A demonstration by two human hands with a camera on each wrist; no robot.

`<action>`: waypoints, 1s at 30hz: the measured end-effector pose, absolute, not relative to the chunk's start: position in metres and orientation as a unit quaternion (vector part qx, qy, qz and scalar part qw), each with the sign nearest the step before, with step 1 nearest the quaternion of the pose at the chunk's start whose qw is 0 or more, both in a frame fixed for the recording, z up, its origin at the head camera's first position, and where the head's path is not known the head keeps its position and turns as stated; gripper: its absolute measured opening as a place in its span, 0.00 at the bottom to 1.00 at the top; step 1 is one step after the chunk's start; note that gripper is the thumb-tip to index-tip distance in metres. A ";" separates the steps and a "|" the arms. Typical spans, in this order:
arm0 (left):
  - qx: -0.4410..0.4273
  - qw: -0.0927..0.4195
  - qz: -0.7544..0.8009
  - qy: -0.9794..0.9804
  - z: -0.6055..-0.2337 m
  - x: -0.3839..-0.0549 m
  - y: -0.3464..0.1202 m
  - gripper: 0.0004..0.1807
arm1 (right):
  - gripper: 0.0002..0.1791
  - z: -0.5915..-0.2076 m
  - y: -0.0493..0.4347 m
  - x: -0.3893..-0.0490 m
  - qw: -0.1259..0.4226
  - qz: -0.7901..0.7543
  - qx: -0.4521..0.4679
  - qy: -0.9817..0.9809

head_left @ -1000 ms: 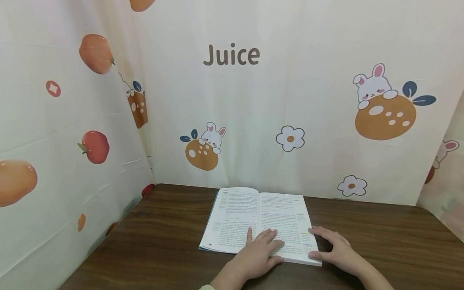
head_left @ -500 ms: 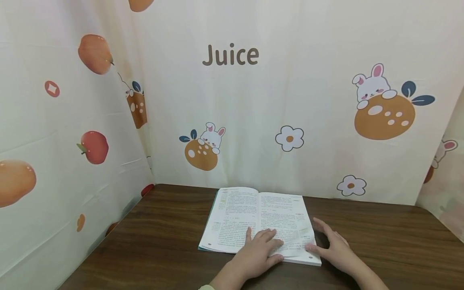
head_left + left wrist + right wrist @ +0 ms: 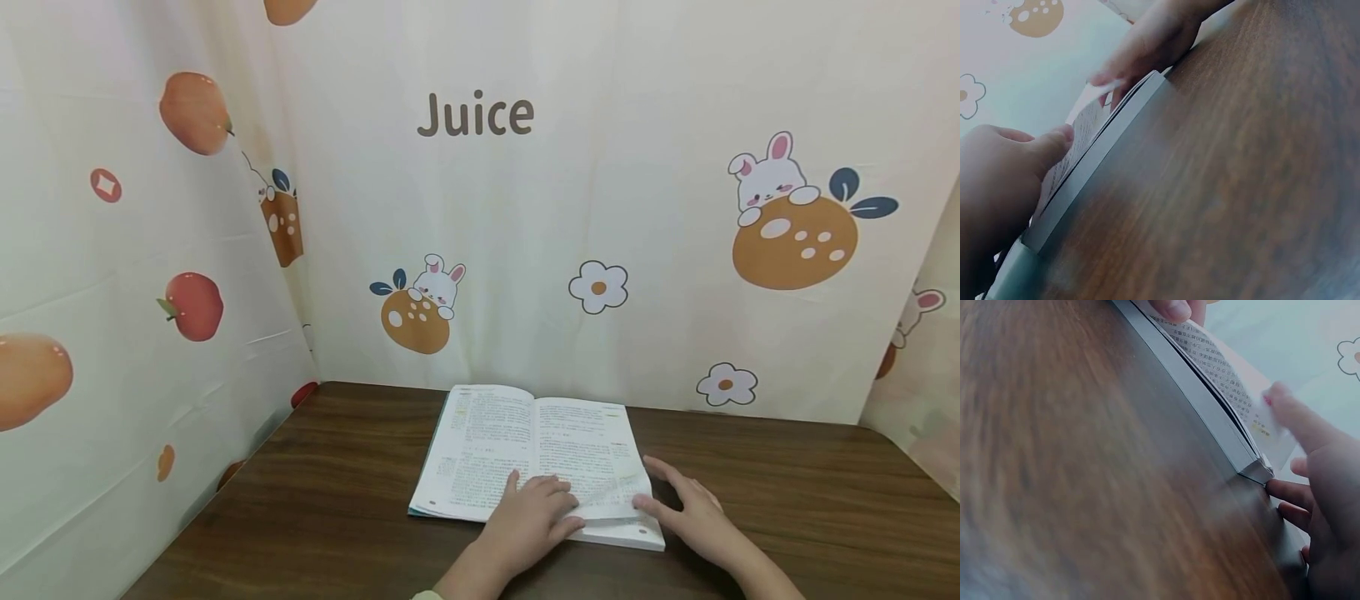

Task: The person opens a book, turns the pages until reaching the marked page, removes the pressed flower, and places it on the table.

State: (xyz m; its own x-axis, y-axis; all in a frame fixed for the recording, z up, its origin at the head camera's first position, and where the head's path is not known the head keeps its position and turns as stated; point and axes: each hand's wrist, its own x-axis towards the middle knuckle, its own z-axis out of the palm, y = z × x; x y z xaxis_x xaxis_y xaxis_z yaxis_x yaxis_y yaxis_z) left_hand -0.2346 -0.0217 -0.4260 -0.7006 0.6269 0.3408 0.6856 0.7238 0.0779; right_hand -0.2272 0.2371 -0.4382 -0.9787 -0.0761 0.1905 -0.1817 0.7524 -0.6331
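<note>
A thick book point(image 3: 487, 433) lies spread open on the table, with dense small print on both pages. My left hand point(image 3: 525, 521) rests on the lower part of the right-hand page, fingers spread; its thumb touches the page in the left wrist view. At the book's right edge is my right hand point(image 3: 693, 512), its thumb against a raised page point(image 3: 611, 502) whose lower corner bends up off the stack. In the right wrist view the other fingers point(image 3: 1291, 494) sit lower, by the book's corner, apart from the thumb. Part of the page under my left hand is hidden.
The dark wood table point(image 3: 315, 500) extends to both sides of the book. Behind it hangs a pale curtain point(image 3: 525, 208) printed with rabbits, fruit, flowers and the word Juice; another stretch of it covers the left side.
The right-hand page, flat a second ago, now has its lower right corner lifted by my right thumb, showing the page beneath. My left hand has stayed nearly in place.
</note>
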 end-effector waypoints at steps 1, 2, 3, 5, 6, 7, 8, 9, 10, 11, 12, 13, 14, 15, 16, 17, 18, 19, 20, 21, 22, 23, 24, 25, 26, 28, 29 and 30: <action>-0.357 0.158 -0.099 -0.915 -0.426 -0.235 -0.022 0.18 | 0.34 -0.437 0.237 -0.226 0.068 0.351 0.065 -0.932; -0.357 0.168 -0.098 -0.914 -0.425 -0.235 -0.022 0.17 | 0.33 -0.436 0.237 -0.225 0.062 0.359 0.064 -0.929; -0.356 0.176 -0.098 -0.912 -0.425 -0.235 -0.022 0.16 | 0.31 -0.435 0.237 -0.225 0.059 0.367 0.063 -0.926; -0.356 0.190 -0.097 -0.910 -0.425 -0.235 -0.023 0.14 | 0.29 -0.433 0.237 -0.223 0.056 0.381 0.064 -0.921; -0.358 0.197 -0.096 -0.908 -0.425 -0.236 -0.023 0.13 | 0.29 -0.433 0.236 -0.223 0.058 0.384 0.063 -0.920; -0.360 0.205 -0.094 -0.905 -0.425 -0.236 -0.023 0.12 | 0.29 -0.433 0.236 -0.222 0.061 0.383 0.064 -0.920; -0.363 0.215 -0.091 -0.902 -0.425 -0.236 -0.023 0.11 | 0.29 -0.433 0.236 -0.222 0.064 0.382 0.065 -0.919; -0.366 0.226 -0.090 -0.898 -0.426 -0.236 -0.023 0.11 | 0.29 -0.433 0.237 -0.223 0.067 0.381 0.065 -0.920; -0.369 0.240 -0.089 -0.894 -0.426 -0.237 -0.023 0.11 | 0.29 -0.433 0.237 -0.223 0.067 0.379 0.064 -0.921; -0.372 0.257 -0.090 -0.887 -0.426 -0.237 -0.023 0.11 | 0.29 -0.433 0.237 -0.223 0.066 0.377 0.062 -0.922; -0.375 0.275 -0.093 -0.880 -0.427 -0.238 -0.023 0.13 | 0.29 -0.433 0.237 -0.223 0.064 0.376 0.061 -0.922; -0.378 0.295 -0.097 -0.872 -0.426 -0.238 -0.023 0.16 | 0.30 -0.433 0.237 -0.223 0.060 0.377 0.059 -0.923; -0.380 0.315 -0.102 -0.864 -0.426 -0.239 -0.023 0.20 | 0.30 -0.433 0.237 -0.224 0.055 0.376 0.056 -0.923; -0.381 0.335 -0.106 -0.855 -0.426 -0.240 -0.023 0.23 | 0.30 -0.433 0.237 -0.224 0.052 0.375 0.053 -0.924; -0.380 0.351 -0.112 -0.849 -0.426 -0.240 -0.023 0.25 | 0.30 -0.432 0.237 -0.224 0.048 0.373 0.051 -0.925; -0.380 0.364 -0.117 -0.842 -0.425 -0.241 -0.023 0.27 | 0.31 -0.432 0.237 -0.224 0.045 0.371 0.048 -0.926; -0.379 0.375 -0.120 -0.838 -0.425 -0.242 -0.023 0.28 | 0.31 -0.432 0.237 -0.224 0.043 0.369 0.046 -0.927; -0.376 0.381 -0.122 -0.835 -0.425 -0.242 -0.023 0.29 | 0.31 -0.432 0.237 -0.224 0.042 0.368 0.044 -0.928; -0.374 0.386 -0.121 -0.834 -0.425 -0.243 -0.023 0.30 | 0.31 -0.432 0.237 -0.224 0.043 0.365 0.044 -0.929; -0.372 0.392 -0.117 -0.833 -0.424 -0.243 -0.023 0.31 | 0.31 -0.432 0.237 -0.224 0.044 0.363 0.044 -0.930; -0.372 0.397 -0.111 -0.832 -0.425 -0.244 -0.023 0.31 | 0.31 -0.432 0.237 -0.224 0.044 0.362 0.044 -0.930; -0.374 0.404 -0.102 -0.828 -0.425 -0.244 -0.024 0.31 | 0.31 -0.432 0.237 -0.224 0.046 0.361 0.044 -0.930; -0.377 0.404 -0.094 -0.828 -0.425 -0.245 -0.024 0.30 | 0.30 -0.432 0.237 -0.224 0.047 0.360 0.045 -0.931; -0.382 0.405 -0.084 -0.827 -0.425 -0.245 -0.024 0.28 | 0.30 -0.433 0.237 -0.224 0.047 0.360 0.045 -0.931; -0.386 0.406 -0.073 -0.825 -0.425 -0.245 -0.025 0.25 | 0.30 -0.433 0.237 -0.224 0.047 0.360 0.046 -0.931; -0.394 0.401 -0.051 -0.825 -0.425 -0.244 -0.025 0.19 | 0.30 -0.433 0.237 -0.224 0.047 0.360 0.046 -0.930; -0.395 0.395 -0.043 -0.828 -0.425 -0.244 -0.025 0.16 | 0.31 -0.433 0.237 -0.224 0.045 0.361 0.046 -0.930; -0.394 0.388 -0.036 -0.832 -0.425 -0.243 -0.025 0.14 | 0.31 -0.432 0.237 -0.224 0.045 0.361 0.046 -0.930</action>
State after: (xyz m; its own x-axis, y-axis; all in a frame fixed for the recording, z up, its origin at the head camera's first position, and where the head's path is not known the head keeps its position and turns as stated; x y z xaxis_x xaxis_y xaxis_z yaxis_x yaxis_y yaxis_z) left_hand -0.2432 -0.0251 -0.4245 -0.3884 0.6277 0.6747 0.6830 0.6875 -0.2465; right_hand -0.2241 0.2370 -0.4324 -0.9918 -0.0534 0.1165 -0.1180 0.7348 -0.6679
